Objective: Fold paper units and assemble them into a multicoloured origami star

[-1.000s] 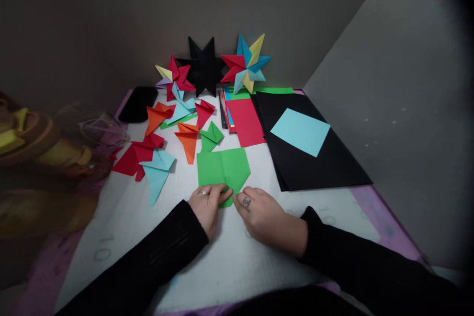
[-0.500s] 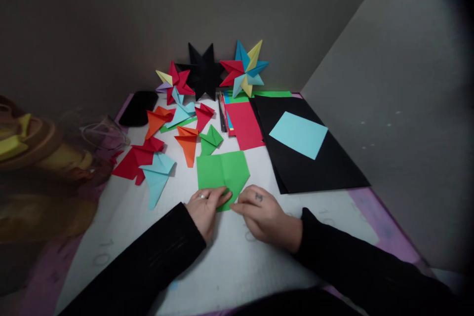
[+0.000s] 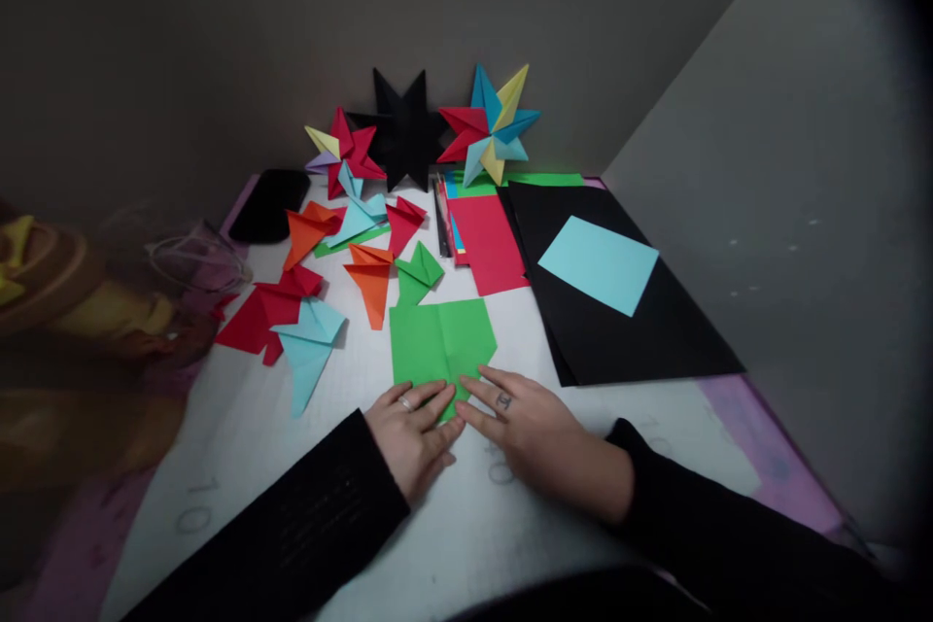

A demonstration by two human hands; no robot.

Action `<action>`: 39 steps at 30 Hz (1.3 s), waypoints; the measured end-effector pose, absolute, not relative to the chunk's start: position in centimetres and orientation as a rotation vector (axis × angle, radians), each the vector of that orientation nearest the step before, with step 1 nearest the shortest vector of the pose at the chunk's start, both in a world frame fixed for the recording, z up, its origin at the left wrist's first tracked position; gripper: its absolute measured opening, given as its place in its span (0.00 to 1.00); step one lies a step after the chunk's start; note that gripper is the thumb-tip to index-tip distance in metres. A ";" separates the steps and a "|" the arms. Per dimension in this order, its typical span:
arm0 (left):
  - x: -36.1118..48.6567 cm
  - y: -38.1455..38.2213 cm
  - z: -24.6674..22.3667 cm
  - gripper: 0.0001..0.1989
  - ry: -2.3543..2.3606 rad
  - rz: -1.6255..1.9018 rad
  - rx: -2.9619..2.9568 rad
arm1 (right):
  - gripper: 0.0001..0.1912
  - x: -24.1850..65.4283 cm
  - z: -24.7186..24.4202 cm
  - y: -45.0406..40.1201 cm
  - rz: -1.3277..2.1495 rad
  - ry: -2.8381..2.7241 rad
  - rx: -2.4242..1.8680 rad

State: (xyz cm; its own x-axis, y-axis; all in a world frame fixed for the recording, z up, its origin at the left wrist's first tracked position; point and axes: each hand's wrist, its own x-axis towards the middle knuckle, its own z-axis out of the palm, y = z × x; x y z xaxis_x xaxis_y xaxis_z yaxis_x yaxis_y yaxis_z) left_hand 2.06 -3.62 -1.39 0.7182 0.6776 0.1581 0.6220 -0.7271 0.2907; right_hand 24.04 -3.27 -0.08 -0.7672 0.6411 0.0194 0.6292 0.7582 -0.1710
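Green sheet (image 3: 442,340) on the table (image 3: 452,544), left hand (image 3: 414,432) and right hand (image 3: 521,418) splayed at its near end, clutching nothing; folded green piece (image 3: 419,274) crowding its far edge, black card (image 3: 612,335) to its right!

No. "10" (image 3: 196,507) on wht tbl cover (image 3: 452,544), near L sleeve (image 3: 292,517)

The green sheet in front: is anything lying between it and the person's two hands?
Nothing visible: the left hand and right hand both rest fingers on the near part of the green sheet.
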 end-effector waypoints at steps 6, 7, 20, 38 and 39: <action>2.3 -3.9 -1.3 0.18 1.074 0.350 2.696 | 0.24 23.8 0.8 -3.3 0.269 -2.838 -1.235; 2.3 -4.0 -1.3 0.18 1.081 0.352 2.694 | 0.24 23.8 0.7 -3.3 0.268 -2.838 -1.240; 1.8 -3.5 -0.7 0.12 0.994 0.632 2.707 | 0.24 24.5 0.1 -0.8 -0.036 -2.715 -1.666; 0.3 -1.3 -0.4 0.09 1.054 0.799 2.397 | 0.27 23.6 -0.9 -1.6 0.333 -2.643 -1.099; 0.6 -1.4 -0.5 0.12 0.993 0.814 2.447 | 0.27 23.6 -0.9 -1.6 0.352 -2.635 -1.102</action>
